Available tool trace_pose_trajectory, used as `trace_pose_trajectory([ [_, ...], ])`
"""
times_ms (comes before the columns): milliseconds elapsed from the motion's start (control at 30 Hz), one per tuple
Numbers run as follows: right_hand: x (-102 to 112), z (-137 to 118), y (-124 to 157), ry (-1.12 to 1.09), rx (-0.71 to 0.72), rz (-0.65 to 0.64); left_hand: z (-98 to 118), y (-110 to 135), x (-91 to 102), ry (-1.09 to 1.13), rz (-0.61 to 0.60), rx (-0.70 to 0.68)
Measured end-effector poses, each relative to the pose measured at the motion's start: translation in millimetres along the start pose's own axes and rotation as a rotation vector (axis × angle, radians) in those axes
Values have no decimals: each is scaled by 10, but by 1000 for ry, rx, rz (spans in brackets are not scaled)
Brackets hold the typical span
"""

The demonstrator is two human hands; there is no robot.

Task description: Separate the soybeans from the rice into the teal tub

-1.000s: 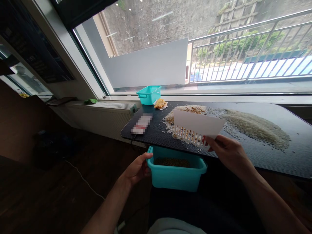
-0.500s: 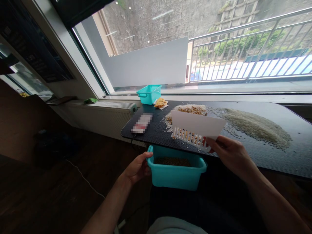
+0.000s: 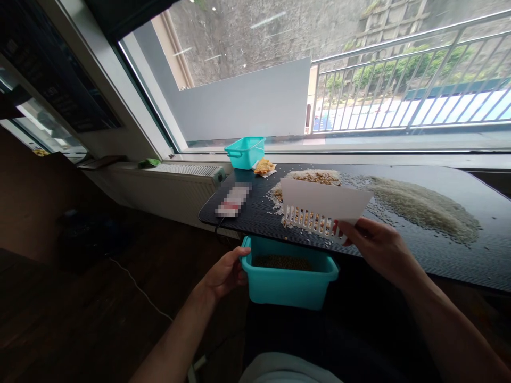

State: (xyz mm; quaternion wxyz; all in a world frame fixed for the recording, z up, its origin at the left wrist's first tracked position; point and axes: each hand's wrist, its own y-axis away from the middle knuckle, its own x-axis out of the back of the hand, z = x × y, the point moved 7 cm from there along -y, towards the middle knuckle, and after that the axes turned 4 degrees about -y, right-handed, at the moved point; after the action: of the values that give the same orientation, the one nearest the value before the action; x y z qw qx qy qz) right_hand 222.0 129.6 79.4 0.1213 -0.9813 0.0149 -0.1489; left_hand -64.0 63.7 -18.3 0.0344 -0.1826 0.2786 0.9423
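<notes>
My left hand (image 3: pixel 227 274) grips the left rim of a turquoise plastic basin (image 3: pixel 287 290), thumb over the edge. Small brownish grains (image 3: pixel 281 262) lie in the basin, which is held just below the table's front edge. Between the fingers of my right hand (image 3: pixel 373 242) is a white slotted scraper (image 3: pixel 325 201), held by its lower right corner. Its comb-like slots point down over the tabletop, and yellow and dark grains show through them. Behind the scraper lies a heap of white grains mixed with orange-brown kernels (image 3: pixel 319 177), partly hidden by it.
A wide pile of pale rice-like grains (image 3: pixel 423 207) covers the right of the dark table (image 3: pixel 447 266). A second turquoise basin (image 3: pixel 245 153) stands at the back left, beside yellow crisp-like pieces (image 3: pixel 264 166). A blurred flat item (image 3: pixel 233 199) with a cable lies near the left edge.
The scraper and my right hand have shifted very slightly. A few grains show at the table's front edge. My left hand still holds the basin in the same place.
</notes>
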Motion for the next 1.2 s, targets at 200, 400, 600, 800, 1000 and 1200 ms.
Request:
trace_pose_trajectory([
  [200, -3, -35, -12, 6, 0, 14, -4, -1, -18, 6, -14, 1],
  [400, -32, 6, -6, 13, 10, -14, -10, -8, -7, 11, -10, 6],
  [600, 22, -6, 42, -17, 1, 14, -23, -21, 2, 5, -19, 13],
  [800, -14, 24, -2, -18, -5, -1, -16, -13, 5, 33, -5, 5],
  [1000, 20, 15, 67, -11, -19, 8, -19, -18, 2, 10, -18, 10],
  [1200, -25, 0, 29, 3, 0, 3, -2, -7, -14, 12, -13, 5],
])
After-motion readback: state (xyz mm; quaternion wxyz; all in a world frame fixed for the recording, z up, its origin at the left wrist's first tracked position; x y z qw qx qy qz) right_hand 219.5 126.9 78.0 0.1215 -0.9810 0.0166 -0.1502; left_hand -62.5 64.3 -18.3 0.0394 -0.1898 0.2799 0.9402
